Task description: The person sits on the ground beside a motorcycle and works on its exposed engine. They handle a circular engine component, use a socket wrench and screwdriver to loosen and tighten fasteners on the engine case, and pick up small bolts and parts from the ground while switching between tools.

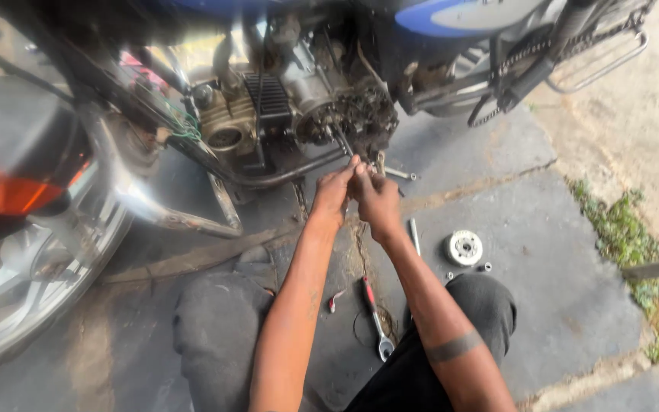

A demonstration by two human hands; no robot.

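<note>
— Hands?
— Left hand [335,191] and right hand [375,200] meeting, fingers pinching something small, unidentifiable, just beneath the motorcycle engine [322,107].
— Ground?
— Ratchet wrench [375,317] and round toothed disc [464,247] lying on pavement [558,290].

No packages, labels, signs or screens were visible anywhere in the view.
</note>
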